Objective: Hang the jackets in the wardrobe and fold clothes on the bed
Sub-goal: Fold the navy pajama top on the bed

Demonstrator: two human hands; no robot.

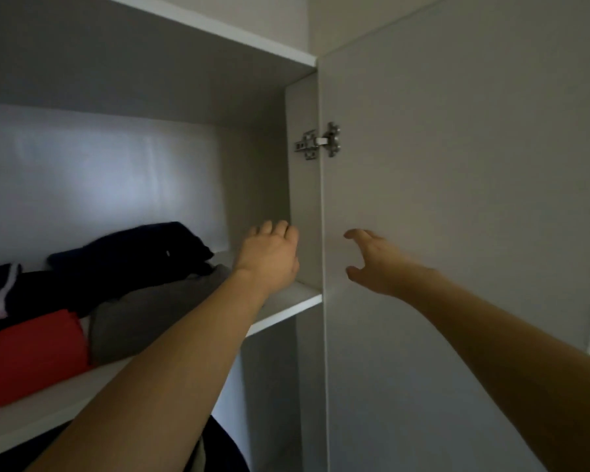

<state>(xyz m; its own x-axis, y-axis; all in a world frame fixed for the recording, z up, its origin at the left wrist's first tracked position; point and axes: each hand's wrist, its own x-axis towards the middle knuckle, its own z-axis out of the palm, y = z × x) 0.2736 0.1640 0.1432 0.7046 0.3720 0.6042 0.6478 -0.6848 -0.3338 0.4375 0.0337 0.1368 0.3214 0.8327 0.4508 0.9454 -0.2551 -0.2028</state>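
Both grips empty, left hand [269,253] loosely curled over smooth white shelf [286,301], right hand [372,264] splayed beside matte door [457,199].

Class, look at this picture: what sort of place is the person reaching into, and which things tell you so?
Most likely an open wardrobe in a home: folded clothes lie on a white shelf, and a hinged door stands open on a metal hinge.
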